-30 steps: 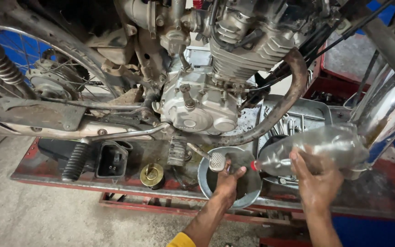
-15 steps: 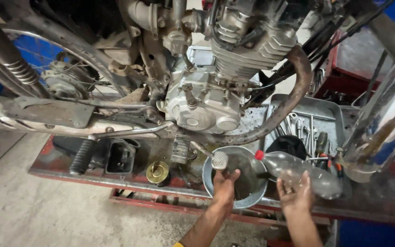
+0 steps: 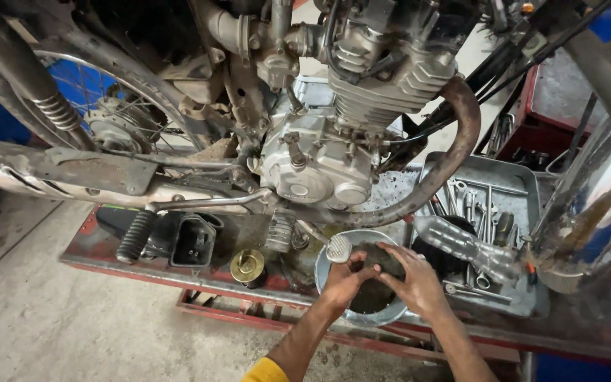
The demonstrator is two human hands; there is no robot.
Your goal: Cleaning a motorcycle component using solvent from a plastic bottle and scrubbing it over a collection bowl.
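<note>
A round metal bowl [image 3: 334, 263], grey and shallow-sided with a bright rim, sits on the red lift platform [image 3: 107, 247] directly under the motorcycle engine [image 3: 319, 163], and its inside looks dark with what seems to be oil or grime. Both hands are down in it: the left hand [image 3: 346, 277] is curled, its fingers bent in toward the palm at the near side of the bowl just below a ribbed foot peg [image 3: 339, 247], and the right hand [image 3: 413, 277] lies with fingers stretched out and held together across the bowl's right half, the fingertips of the two hands meeting over the dark middle. I cannot tell whether either hand actually pinches anything between its fingers. There is one bowl, two hands, one clear plastic bottle [image 3: 461, 244] lying on its side, one brass-coloured round cap [image 3: 247, 265] standing on the platform to the left of the bowl, and one grey metal tray [image 3: 525, 191] of spanners and loose tools to the right; the spanners are too tangled to count. A second ago the right hand was holding that bottle tipped toward the bowl; half a second ago it was letting it down beside the bowl; now the bottle rests across the tray's edge, apart from both hands, and the right hand has come over into the bowl beside the left.
</note>
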